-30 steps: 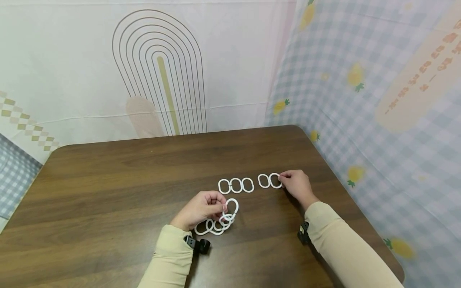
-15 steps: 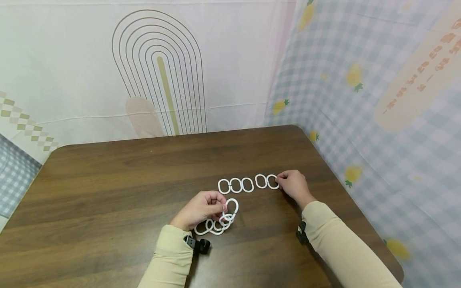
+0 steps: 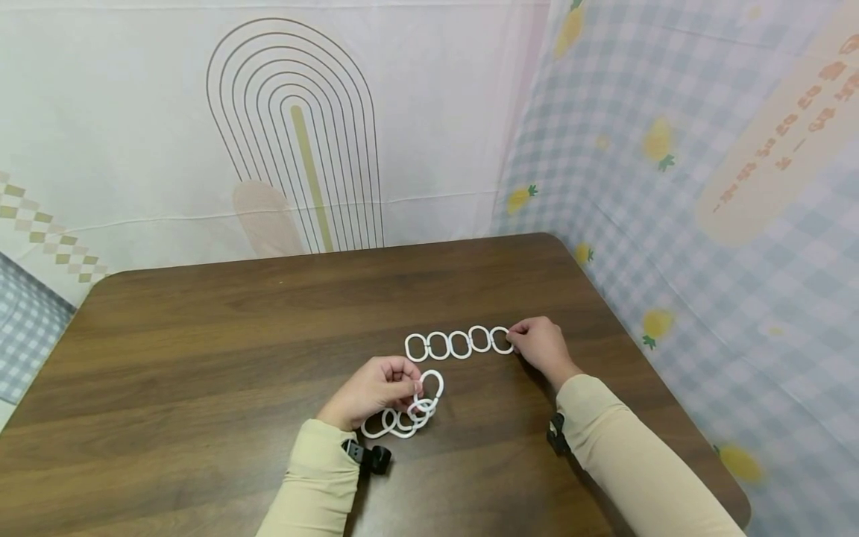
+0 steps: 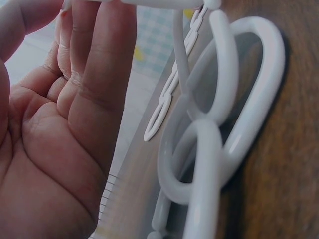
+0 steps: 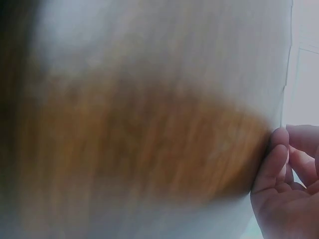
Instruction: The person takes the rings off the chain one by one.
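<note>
Several white oval plastic rings (image 3: 407,347) lie flat in a row on the table, side by side. At the row's right end, my right hand (image 3: 542,347) pinches the last ring (image 3: 501,353) between thumb and fingers. My left hand (image 3: 376,389), nearer the front, pinches one white ring (image 3: 441,383) raised from the table. Other rings hang linked from it as a chain (image 3: 365,428) that rests on the wood beside the hand. In the left wrist view the interlocked rings (image 4: 273,74) show close up. The right wrist view is mostly blurred table, with the right hand (image 5: 291,184) at its edge.
The brown wooden table (image 3: 221,373) has rounded corners. A white printed cloth (image 3: 436,112) hangs behind it, and a checked cloth (image 3: 624,186) hangs along the right side. Black wrist cameras (image 3: 379,459) sit at both cuffs.
My right hand has moved left, sliding two rings along the table. The gap to the other rings has closed, forming one row. My left hand has stayed in place.
</note>
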### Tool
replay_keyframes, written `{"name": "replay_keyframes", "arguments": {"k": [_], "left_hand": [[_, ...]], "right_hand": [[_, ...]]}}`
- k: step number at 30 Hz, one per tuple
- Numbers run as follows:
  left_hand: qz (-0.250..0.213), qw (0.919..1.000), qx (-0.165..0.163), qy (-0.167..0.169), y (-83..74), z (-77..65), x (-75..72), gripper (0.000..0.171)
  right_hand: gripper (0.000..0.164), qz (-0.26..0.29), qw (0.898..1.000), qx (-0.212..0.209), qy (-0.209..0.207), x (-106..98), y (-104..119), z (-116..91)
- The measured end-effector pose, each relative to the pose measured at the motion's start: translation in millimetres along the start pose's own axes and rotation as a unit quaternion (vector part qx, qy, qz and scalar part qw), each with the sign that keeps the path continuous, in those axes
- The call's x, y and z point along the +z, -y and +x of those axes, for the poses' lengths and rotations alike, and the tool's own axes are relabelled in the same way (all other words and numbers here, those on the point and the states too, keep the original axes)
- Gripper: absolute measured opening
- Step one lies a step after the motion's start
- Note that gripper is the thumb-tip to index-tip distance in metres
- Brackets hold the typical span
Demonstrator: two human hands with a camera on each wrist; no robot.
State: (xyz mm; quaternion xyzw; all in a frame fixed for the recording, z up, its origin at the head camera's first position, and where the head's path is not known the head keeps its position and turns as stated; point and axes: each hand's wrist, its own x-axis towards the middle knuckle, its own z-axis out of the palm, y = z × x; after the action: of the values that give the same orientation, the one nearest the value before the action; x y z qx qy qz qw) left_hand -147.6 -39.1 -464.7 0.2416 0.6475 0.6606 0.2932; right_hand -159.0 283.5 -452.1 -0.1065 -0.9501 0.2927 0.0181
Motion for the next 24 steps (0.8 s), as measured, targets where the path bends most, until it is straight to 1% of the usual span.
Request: {"name": "replay_keyframes", "arguments": {"k": [9, 17, 22, 24], "left_hand": [[-0.004, 1.0, -0.005, 0.0, -0.5, -0.3, 0.1, 0.014], [-0.001, 1.0, -0.008, -0.003, -1.8, -1.1, 0.3, 0.014], [0.0, 1.0, 0.006, 0.004, -0.3, -1.2, -0.9, 0.012], [0.001, 0.9998, 0.017, 0.01, 0.7, -1.3, -1.4, 0.011]], "right_hand": [[0.015, 0.004, 1.0, 0.002, 0.0, 2.1, -0.6, 0.9], [0.015, 0.002, 1.0, -0.008, -0.005, 2.3, -0.2, -0.3], [0.016, 0.006, 1.0, -0.007, -0.006, 1.6, -0.9, -1.7], [0.016, 0.009, 1.0, -0.006, -0.008, 1.0, -1.2, -2.5]]}}
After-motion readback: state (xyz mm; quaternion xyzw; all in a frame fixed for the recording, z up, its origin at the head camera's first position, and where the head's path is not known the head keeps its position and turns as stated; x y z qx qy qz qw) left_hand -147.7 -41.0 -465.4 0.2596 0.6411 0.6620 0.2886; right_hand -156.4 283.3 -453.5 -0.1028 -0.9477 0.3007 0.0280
